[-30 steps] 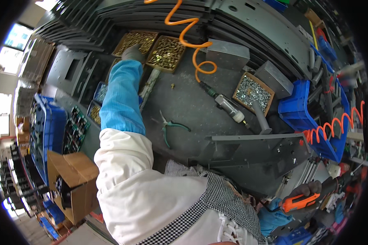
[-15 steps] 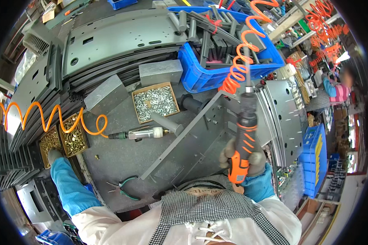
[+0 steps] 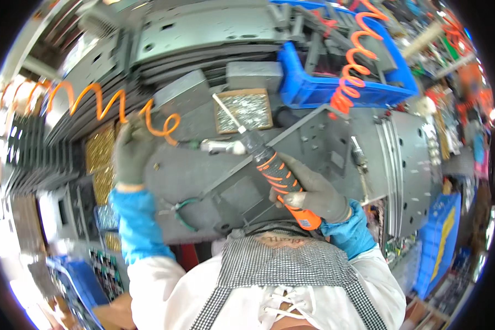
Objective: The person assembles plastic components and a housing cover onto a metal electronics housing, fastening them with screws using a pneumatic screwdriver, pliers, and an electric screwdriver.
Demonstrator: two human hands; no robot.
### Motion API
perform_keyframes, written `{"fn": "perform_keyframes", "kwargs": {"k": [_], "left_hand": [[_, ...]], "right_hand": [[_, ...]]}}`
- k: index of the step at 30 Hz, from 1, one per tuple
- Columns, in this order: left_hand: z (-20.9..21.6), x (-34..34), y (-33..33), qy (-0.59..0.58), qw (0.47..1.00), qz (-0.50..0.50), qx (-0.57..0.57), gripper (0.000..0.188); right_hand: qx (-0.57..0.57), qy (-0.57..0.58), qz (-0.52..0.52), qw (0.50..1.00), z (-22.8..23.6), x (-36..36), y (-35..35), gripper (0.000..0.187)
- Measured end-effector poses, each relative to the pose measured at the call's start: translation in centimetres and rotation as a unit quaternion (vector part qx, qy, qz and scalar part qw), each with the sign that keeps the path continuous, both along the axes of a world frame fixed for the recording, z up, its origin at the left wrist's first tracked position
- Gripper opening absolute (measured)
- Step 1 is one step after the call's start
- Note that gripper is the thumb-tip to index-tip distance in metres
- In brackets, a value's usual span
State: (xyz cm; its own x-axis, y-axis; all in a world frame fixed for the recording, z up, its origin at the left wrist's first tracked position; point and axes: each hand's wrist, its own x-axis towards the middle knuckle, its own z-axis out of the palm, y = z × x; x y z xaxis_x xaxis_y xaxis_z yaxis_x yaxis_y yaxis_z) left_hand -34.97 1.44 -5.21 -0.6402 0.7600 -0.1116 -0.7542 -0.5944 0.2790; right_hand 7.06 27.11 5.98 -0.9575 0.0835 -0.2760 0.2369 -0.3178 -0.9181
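My right hand [image 3: 319, 192], in a grey glove, is closed around a black and orange power screwdriver [image 3: 278, 179]. Its long bit slants up and left, with the tip over the box of small silver nuts [image 3: 245, 113]. Beneath the tool lies a grey sheet-metal part [image 3: 308, 137] with a raised edge and several studs. My left hand [image 3: 135, 151], gloved too and blurred, is raised beside the boxes of brass-coloured screws [image 3: 100, 154]. Its fingers look bunched together; whatever they hold is too blurred to make out.
An inline air tool [image 3: 220, 146] lies on the bench with an orange coiled hose [image 3: 113, 104]. Pliers [image 3: 187, 212] rest nearer me. Metal blocks [image 3: 253, 75], stacked panels [image 3: 203, 33] and a blue bin [image 3: 344, 91] of metal parts stand behind. More panels [image 3: 410, 170] are at right.
My left hand has come up out of the screw box and moved right. The screwdriver in my right hand has tilted from upright to slanting left, and the view has shifted.
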Motion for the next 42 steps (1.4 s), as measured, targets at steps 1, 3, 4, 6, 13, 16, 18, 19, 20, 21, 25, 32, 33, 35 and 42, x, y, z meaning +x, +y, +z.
{"fn": "perform_keyframes", "kwargs": {"k": [1, 3, 4, 6, 13, 16, 18, 19, 20, 21, 25, 32, 33, 35, 42], "left_hand": [[3.9, 4.7, 5.1, -0.005, 0.991, -0.125, 0.039, 0.028], [6.2, 8.3, 7.6, 0.017, 0.982, -0.186, -0.021, 0.032], [7.0, 9.6, 8.0, 0.02, 0.983, -0.178, -0.027, 0.032], [8.2, 11.6, 8.9, 0.093, 0.967, -0.224, -0.085, 0.034], [8.9, 14.7, 10.1, 0.152, 0.966, -0.181, -0.103, 0.034], [9.5, 16.1, 10.4, 0.147, 0.97, -0.15, -0.121, 0.032], [9.5, 16.6, 10.8, 0.151, 0.97, -0.148, -0.117, 0.03], [9.6, 16.8, 10.9, 0.153, 0.971, -0.148, -0.11, 0.027], [9.7, 17.0, 10.9, 0.155, 0.971, -0.146, -0.113, 0.027], [9.7, 17.2, 11.1, 0.168, 0.971, -0.145, -0.093, 0.027], [9.9, 17.5, 11.6, 0.163, 0.973, -0.155, -0.045, 0.028], [9.8, 18.9, 11.2, 0.329, 0.862, -0.137, -0.359, 0.047], [9.1, 19.7, 10.8, 0.602, 0.639, -0.125, -0.462, 0.047], [8.3, 20.6, 10.2, 0.792, 0.332, -0.095, -0.503, 0.047], [8.6, 25.5, 10.2, 0.85, 0.273, -0.077, -0.444, 0.015]], "right_hand": [[0.016, -0.006, -0.005, 1.0, 0.1, 0.1, 0.0, 0.097], [0.033, 0.004, 0.01, 0.999, -0.1, 0.0, -0.3, 0.097], [0.028, 0.008, 0.017, 0.999, 0.1, 0.1, -0.4, 0.097], [0.039, 0.008, 0.045, 0.998, 0.7, 0.4, -0.4, 0.097], [-0.024, -0.001, 0.045, 0.999, 0.4, 2.4, 0.5, 0.094], [-0.091, 0.009, 0.045, 0.995, -0.3, 3.0, 1.1, 0.093], [-0.1, 0.013, 0.052, 0.994, -0.6, 3.1, 1.4, 0.091], [-0.106, 0.014, 0.057, 0.993, -0.7, 3.1, 1.5, 0.088], [-0.109, 0.016, 0.06, 0.992, -0.6, 3.1, 1.6, 0.088], [-0.122, 0.016, 0.063, 0.99, -0.2, 3.2, 1.8, 0.088], [-0.32, 0.002, 0.073, 0.945, -1.1, 3.6, 2.7, 0.085], [-0.164, 0.08, 0.012, 0.983, -1.5, 3.4, 3.5, 0.087], [-0.146, 0.094, -0.025, 0.984, -1.0, 3.4, 3.8, 0.086], [-0.125, 0.108, -0.061, 0.984, -0.6, 3.2, 4.2, 0.085], [-0.025, 0.235, -0.095, 0.967, -1.0, 4.7, 7.1, 0.088]]}}
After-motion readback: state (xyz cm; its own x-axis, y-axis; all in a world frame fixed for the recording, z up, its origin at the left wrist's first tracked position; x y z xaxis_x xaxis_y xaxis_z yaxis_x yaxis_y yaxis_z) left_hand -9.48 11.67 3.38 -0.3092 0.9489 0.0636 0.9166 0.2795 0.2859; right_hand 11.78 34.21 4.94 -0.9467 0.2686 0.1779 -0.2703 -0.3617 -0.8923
